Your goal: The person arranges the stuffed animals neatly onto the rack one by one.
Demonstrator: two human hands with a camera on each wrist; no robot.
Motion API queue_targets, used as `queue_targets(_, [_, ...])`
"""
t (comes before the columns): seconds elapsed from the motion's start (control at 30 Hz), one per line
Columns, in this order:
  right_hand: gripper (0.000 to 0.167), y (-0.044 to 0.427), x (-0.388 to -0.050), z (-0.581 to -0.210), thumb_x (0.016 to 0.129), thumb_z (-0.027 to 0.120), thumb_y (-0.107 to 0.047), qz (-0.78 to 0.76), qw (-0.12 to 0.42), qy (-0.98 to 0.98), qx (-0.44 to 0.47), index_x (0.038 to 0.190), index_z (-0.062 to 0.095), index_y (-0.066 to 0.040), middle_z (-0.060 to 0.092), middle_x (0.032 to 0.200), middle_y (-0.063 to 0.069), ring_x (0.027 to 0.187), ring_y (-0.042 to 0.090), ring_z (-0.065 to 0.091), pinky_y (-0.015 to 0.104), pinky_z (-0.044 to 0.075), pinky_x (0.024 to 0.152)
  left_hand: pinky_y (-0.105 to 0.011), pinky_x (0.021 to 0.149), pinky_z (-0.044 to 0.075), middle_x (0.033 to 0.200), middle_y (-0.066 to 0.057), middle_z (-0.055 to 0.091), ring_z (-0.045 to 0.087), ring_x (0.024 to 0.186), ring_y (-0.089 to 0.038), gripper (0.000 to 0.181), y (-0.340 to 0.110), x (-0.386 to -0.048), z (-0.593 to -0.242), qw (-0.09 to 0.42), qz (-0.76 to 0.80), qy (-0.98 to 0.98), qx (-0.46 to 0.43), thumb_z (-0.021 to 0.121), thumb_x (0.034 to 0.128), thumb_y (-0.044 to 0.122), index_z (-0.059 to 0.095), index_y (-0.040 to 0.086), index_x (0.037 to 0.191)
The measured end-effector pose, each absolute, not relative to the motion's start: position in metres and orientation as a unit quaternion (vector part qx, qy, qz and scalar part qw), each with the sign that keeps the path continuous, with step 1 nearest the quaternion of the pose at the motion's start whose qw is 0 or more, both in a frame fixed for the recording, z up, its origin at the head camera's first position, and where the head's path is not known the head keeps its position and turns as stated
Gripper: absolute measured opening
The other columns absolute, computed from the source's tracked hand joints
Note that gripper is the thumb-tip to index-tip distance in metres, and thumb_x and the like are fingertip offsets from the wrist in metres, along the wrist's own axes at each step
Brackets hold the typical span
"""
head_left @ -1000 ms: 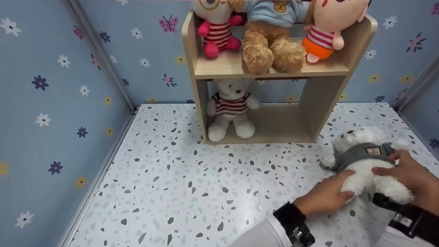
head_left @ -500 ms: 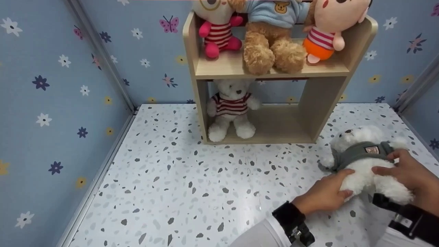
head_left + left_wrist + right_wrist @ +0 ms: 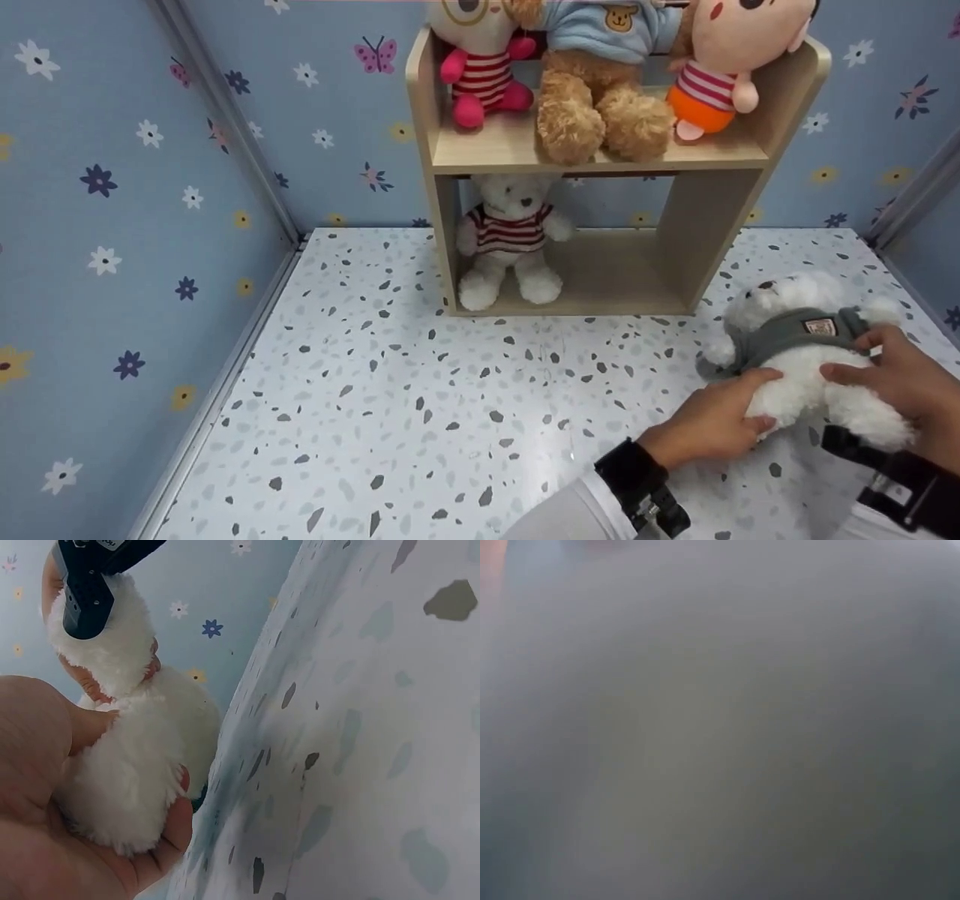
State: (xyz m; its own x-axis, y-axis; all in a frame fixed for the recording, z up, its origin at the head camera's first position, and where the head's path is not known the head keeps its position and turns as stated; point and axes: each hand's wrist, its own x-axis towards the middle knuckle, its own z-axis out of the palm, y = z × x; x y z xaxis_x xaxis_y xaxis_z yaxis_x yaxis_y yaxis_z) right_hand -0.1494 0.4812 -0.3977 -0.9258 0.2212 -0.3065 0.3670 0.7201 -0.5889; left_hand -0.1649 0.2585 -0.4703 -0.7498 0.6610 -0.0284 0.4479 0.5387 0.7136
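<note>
At the right of the head view, a white teddy bear (image 3: 795, 375) in a grey-green top lies tilted back, its head toward the shelf. My left hand (image 3: 709, 420) grips its leg on the left, and in the left wrist view thumb and fingers curl round the white fur (image 3: 124, 772). My right hand (image 3: 904, 375) holds the bear's other side, thumb on the belly by the other leg. The right wrist view is a grey blur, with something pressed close to the lens.
A wooden shelf (image 3: 600, 156) stands against the flowered wall. On top sit a pink-limbed doll (image 3: 484, 82), a brown bear (image 3: 600, 112) and an orange-bottomed doll (image 3: 705, 97). A white bear in a striped shirt (image 3: 511, 232) sits in the lower left. Speckled table (image 3: 420, 420) lies in front.
The head view has shifted slightly, so everything sits a little further right. Both hands keep their hold on the bear, which has hardly moved.
</note>
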Motion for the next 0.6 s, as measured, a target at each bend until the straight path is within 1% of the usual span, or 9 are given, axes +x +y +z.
queue_targets(0.03, [0.051, 0.48, -0.149, -0.397, 0.102, 0.062, -0.025, -0.327, 0.099, 0.928, 0.151, 0.116, 0.027, 0.009, 0.04, 0.111, 0.032, 0.084, 0.033, 0.052, 0.033, 0.044, 0.066, -0.024, 0.1, 0.052, 0.151, 0.017, 0.051, 0.062, 0.123, -0.004, 0.064, 0.257, -0.165, -0.469, 0.148, 0.353, 0.865, 0.324, 0.065, 0.0992, 0.036, 0.034, 0.046, 0.154])
queue_targets(0.17, [0.048, 0.477, -0.147, -0.395, 0.101, 0.062, -0.023, -0.292, 0.074, 0.944, 0.136, 0.111, 0.03, 0.01, 0.039, 0.109, 0.034, 0.085, 0.037, 0.049, 0.033, 0.04, 0.065, -0.025, 0.099, 0.053, 0.151, 0.018, 0.05, 0.062, 0.122, -0.003, 0.064, 0.252, -0.165, -0.463, 0.151, 0.347, 0.863, 0.334, 0.066, 0.0988, 0.037, 0.033, 0.046, 0.154])
queue_targets(0.23, [0.048, 0.475, -0.148, -0.394, 0.101, 0.063, -0.024, -0.296, 0.078, 0.942, 0.139, 0.111, 0.03, 0.009, 0.041, 0.106, 0.031, 0.083, 0.035, 0.049, 0.033, 0.04, 0.065, -0.026, 0.101, 0.052, 0.152, 0.019, 0.049, 0.06, 0.125, -0.003, 0.064, 0.249, -0.166, -0.46, 0.16, 0.345, 0.862, 0.336, 0.065, 0.0988, 0.038, 0.033, 0.046, 0.154])
queue_targets(0.27, [0.047, 0.474, -0.148, -0.394, 0.1, 0.063, -0.024, -0.302, 0.082, 0.939, 0.143, 0.111, 0.031, 0.008, 0.041, 0.105, 0.029, 0.082, 0.034, 0.05, 0.033, 0.041, 0.065, -0.027, 0.104, 0.051, 0.152, 0.019, 0.049, 0.056, 0.131, -0.003, 0.064, 0.248, -0.167, -0.459, 0.161, 0.342, 0.862, 0.338, 0.065, 0.0988, 0.038, 0.033, 0.046, 0.154])
queue_targets(0.3, [0.048, 0.474, -0.149, -0.393, 0.1, 0.064, -0.025, -0.307, 0.088, 0.936, 0.145, 0.111, 0.031, 0.008, 0.042, 0.103, 0.028, 0.081, 0.032, 0.05, 0.033, 0.041, 0.065, -0.028, 0.105, 0.05, 0.152, 0.019, 0.049, 0.055, 0.132, -0.004, 0.064, 0.246, -0.168, -0.457, 0.165, 0.339, 0.862, 0.34, 0.065, 0.0988, 0.038, 0.033, 0.046, 0.154])
queue_targets(0.4, [0.047, 0.472, -0.152, -0.391, 0.1, 0.064, -0.025, -0.307, 0.099, 0.936, 0.14, 0.11, 0.032, 0.007, 0.044, 0.101, 0.025, 0.08, 0.03, 0.05, 0.034, 0.042, 0.066, -0.028, 0.106, 0.05, 0.152, 0.018, 0.049, 0.055, 0.133, -0.003, 0.064, 0.242, -0.171, -0.453, 0.174, 0.325, 0.862, 0.347, 0.064, 0.099, 0.039, 0.033, 0.046, 0.154])
queue_targets(0.5, [0.047, 0.47, -0.153, -0.389, 0.101, 0.064, -0.027, -0.311, 0.112, 0.934, 0.135, 0.11, 0.032, 0.006, 0.045, 0.104, 0.027, 0.082, 0.031, 0.052, 0.034, 0.043, 0.066, -0.026, 0.105, 0.05, 0.151, 0.017, 0.052, 0.057, 0.131, -0.004, 0.063, 0.237, -0.173, -0.447, 0.177, 0.31, 0.863, 0.358, 0.064, 0.0991, 0.04, 0.033, 0.045, 0.154])
queue_targets(0.6, [0.047, 0.468, -0.154, -0.386, 0.1, 0.064, -0.029, -0.323, 0.123, 0.929, 0.132, 0.11, 0.033, 0.004, 0.046, 0.105, 0.024, 0.083, 0.028, 0.054, 0.034, 0.046, 0.067, -0.023, 0.105, 0.048, 0.149, 0.016, 0.054, 0.058, 0.129, -0.003, 0.062, 0.232, -0.175, -0.44, 0.172, 0.296, 0.864, 0.37, 0.064, 0.0993, 0.041, 0.035, 0.043, 0.154])
